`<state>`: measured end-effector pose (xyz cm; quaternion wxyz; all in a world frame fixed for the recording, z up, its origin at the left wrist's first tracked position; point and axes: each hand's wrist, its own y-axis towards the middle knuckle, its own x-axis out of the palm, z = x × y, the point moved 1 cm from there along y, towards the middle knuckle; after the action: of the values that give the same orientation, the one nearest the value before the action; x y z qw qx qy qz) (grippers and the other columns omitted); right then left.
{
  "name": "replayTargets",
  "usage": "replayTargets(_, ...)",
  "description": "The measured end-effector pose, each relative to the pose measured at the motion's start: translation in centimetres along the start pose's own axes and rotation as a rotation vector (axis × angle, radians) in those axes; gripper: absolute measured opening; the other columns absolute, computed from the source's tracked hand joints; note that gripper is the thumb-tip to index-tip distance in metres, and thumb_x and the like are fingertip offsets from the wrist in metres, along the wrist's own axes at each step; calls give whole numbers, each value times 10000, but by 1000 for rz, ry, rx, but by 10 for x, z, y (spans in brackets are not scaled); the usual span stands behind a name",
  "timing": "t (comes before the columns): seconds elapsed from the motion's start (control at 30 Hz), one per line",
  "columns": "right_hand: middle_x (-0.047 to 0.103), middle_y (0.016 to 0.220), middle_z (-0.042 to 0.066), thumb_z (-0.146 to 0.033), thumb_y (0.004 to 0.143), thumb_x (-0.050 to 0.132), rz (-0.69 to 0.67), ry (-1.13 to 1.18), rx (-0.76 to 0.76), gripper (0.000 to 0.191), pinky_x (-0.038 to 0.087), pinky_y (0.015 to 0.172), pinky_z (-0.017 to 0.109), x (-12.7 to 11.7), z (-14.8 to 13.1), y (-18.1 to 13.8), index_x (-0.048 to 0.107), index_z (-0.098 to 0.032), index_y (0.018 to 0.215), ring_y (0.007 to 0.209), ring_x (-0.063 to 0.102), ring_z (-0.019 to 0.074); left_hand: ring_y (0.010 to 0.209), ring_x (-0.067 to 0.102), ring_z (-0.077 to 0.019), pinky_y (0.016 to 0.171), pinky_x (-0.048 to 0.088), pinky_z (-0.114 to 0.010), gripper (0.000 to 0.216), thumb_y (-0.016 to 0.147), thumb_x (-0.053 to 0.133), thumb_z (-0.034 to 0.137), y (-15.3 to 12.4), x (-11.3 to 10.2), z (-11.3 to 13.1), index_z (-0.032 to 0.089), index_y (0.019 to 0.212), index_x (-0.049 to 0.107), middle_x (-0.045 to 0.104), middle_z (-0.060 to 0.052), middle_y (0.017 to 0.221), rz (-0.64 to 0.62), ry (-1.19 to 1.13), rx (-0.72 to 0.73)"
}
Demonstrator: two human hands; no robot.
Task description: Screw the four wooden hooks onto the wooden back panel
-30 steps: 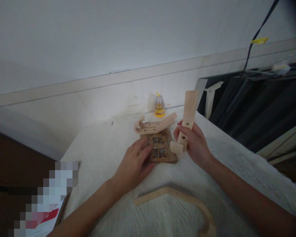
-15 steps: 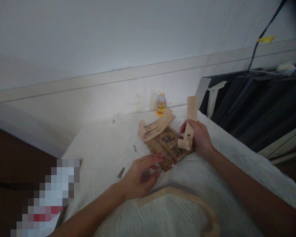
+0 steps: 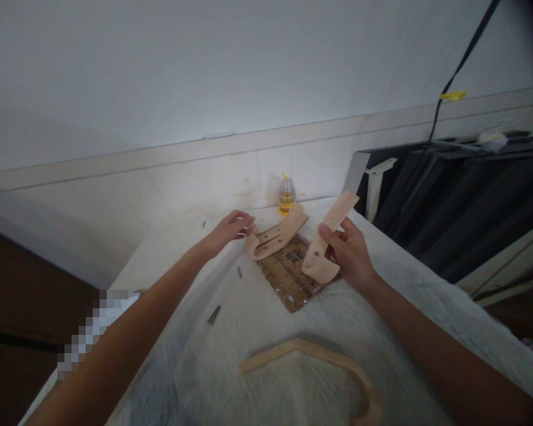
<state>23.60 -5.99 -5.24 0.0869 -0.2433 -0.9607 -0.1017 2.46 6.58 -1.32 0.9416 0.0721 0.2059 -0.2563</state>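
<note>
Two hands of yours are over the white-covered table [image 3: 182,278], and from the left it runs like this. Your left hand [image 3: 227,232] reaches far out with its fingers loosely curled, the fingertips right at the hooked end of the hooked wooden piece [image 3: 276,234]; you cannot tell from here whether that grip has closed on the hook or only touches it. At 6 o'clock of that hand a short dark screw [image 3: 239,272] lies on the cloth, and a larger dark screw [image 3: 214,314] lies nearer to you, at about 7 o'clock. The hooked wooden piece lies slanted, its far end pointing to 2 o'clock and its near part resting on the upper left edge of the brown printed packet [image 3: 291,281]. At 12 o'clock of the packet, by the wall, stands a small clear bottle with a yellow base [image 3: 286,197]. At 6 o'clock of the packet, close to you, lies a curved wooden strip [image 3: 320,358]. Your right hand [image 3: 352,257] has its grip closed on the flat wooden piece [image 3: 326,248], thumb on its face, and holds it tilted above the right edge of the packet, top end leaning to 1 o'clock. Dark furniture [image 3: 453,201] stands off to the right.
</note>
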Motion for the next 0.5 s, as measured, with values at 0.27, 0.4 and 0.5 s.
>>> replayTargets(0.27,547,474,-88,-455,648,682,-11,22,-4,330,338,323,182,0,0,1,505,-217,793,333,453,63,494,283,-71,497,212,-239,445,717,490,565,14,21,-4,169,532,408,314,53,508,-62,230,98)
replayTargets(0.4,550,464,-66,-550,645,657,-18,13,16,387,370,325,200,2,0,1,487,-210,715,342,488,83,494,276,-72,483,186,-227,419,721,472,528,-5,17,1,179,515,364,290,51,506,131,231,160)
replayTargets(0.5,553,434,-42,-591,596,678,-53,-13,21,439,381,333,209,3,-1,1,527,-185,669,341,492,90,504,293,-78,486,224,-215,364,721,498,455,-30,18,4,171,516,399,318,51,488,329,262,250)
